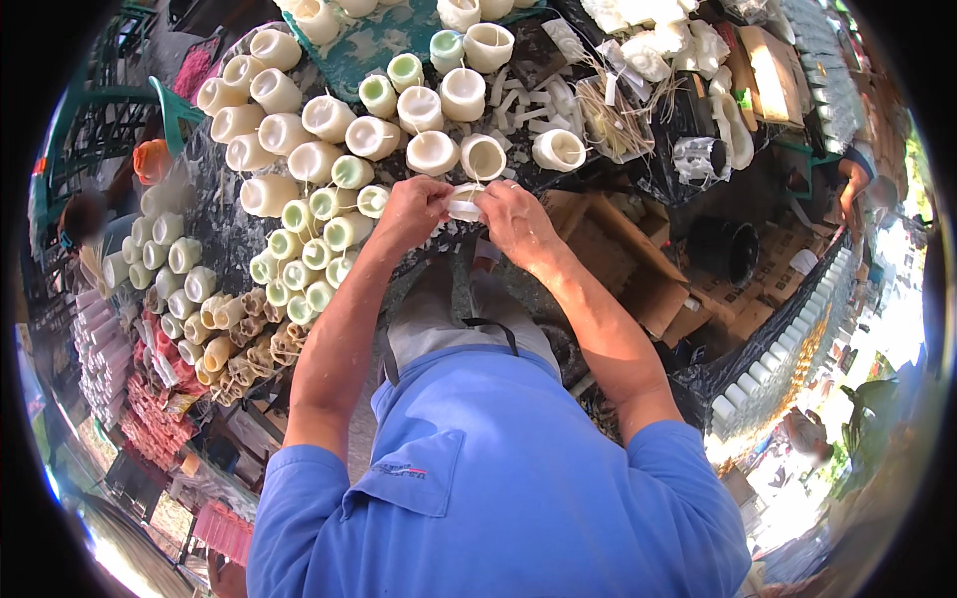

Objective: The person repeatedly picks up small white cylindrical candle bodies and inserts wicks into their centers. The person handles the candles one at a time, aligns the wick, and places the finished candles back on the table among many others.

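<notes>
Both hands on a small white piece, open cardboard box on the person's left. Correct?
Wrong side: the head view shows the open cardboard box on the person's right. Left hand and right hand are both on the small white piece.

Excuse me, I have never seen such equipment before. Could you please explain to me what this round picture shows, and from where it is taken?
Certainly. There is no machine here: a person in a blue short-sleeved shirt works with bare hands. A wide fisheye camera on the head looks down, so straight edges bend near the rim.

The left hand and right hand hold a small white rounded piece between their fingertips; the fingers partly hide it.

On the dark, white-speckled work surface stand or lie many cream-coloured, waxy-looking cylinders and smaller pale green cylinders. To the right, below the surface, is an open brown cardboard box.
</notes>
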Demonstrator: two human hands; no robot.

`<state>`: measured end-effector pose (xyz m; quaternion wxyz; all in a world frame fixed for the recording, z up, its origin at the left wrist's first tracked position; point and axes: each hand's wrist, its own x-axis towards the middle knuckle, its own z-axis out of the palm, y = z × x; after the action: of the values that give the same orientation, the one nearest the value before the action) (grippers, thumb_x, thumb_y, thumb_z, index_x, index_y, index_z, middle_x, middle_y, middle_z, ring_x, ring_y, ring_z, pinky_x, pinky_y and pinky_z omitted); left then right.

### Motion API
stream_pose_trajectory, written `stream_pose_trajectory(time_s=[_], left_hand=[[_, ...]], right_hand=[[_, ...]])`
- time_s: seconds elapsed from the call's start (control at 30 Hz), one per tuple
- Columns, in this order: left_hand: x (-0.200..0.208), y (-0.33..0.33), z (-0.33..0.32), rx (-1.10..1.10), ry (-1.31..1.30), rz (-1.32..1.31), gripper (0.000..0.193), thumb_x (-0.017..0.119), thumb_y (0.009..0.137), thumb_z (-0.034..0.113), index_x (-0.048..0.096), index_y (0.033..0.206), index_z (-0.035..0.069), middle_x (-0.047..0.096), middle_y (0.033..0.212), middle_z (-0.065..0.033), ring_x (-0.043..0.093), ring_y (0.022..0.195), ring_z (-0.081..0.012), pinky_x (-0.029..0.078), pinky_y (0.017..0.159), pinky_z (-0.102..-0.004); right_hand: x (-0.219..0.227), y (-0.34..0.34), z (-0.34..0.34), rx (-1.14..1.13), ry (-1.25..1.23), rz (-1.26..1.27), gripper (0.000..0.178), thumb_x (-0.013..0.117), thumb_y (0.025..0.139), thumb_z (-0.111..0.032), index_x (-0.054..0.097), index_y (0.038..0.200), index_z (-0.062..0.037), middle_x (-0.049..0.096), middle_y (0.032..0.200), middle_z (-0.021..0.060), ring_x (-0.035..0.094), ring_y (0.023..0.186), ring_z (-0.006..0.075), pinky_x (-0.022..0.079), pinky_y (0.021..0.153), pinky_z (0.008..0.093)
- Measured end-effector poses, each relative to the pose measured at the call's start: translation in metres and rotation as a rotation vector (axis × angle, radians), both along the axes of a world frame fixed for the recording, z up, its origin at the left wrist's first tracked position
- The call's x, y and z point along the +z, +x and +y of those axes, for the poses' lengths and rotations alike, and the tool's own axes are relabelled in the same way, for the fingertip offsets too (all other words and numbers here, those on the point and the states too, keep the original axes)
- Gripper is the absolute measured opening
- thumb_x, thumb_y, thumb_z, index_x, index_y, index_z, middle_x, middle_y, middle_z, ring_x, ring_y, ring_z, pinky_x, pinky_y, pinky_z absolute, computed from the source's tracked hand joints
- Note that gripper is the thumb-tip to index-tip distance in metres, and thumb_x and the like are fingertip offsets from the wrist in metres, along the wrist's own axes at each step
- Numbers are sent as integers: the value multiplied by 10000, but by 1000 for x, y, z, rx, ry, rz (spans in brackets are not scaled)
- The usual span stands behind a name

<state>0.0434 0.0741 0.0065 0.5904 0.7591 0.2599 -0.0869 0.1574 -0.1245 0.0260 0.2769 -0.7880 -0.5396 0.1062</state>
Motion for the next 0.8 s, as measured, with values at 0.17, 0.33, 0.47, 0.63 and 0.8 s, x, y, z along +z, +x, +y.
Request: stream_pose_trajectory(time_s=[0.17,0.33,0.47,0.63,0.8], left_hand=[[0,-1,5,-105,41,-4,260,715,973,10,764,1212,-82,751,1026,-114,775,818,-180,595,754,-321],[0,-2,4,-37,-34,41,289,730,999,52,743,1263,-65,760,1013,-83,738,802,-144,597,757,-311],[-7,-8,-3,19,-66,53,310,733,1033,90,720,1315,-37,763,998,-59,708,799,-119,598,760,-304],[-23,-15,-4,93,-267,-19,286,732,1043,102,731,1282,-55,776,971,-71,733,802,-117,597,742,-291],[-30,-18,1,116,-384,-29,259,744,1036,99,746,1227,-75,783,951,-82,738,794,-109,596,724,-279]], right_hand=[[13,15,3,4,-175,209,208,784,848,-3,756,1053,-20,704,1009,190,711,982,414,583,838,498],[26,22,3,-219,-261,418,185,814,903,-77,795,1062,16,768,980,222,751,935,432,597,850,468],[28,13,3,-403,-341,542,200,807,946,-125,793,1060,39,775,887,245,766,852,431,608,821,461],[23,-3,2,-626,-265,923,199,792,969,-127,786,1075,42,774,903,256,772,836,418,611,782,440],[7,-7,3,-552,-120,587,198,776,973,-114,792,1117,22,785,967,219,771,894,389,596,814,443]])
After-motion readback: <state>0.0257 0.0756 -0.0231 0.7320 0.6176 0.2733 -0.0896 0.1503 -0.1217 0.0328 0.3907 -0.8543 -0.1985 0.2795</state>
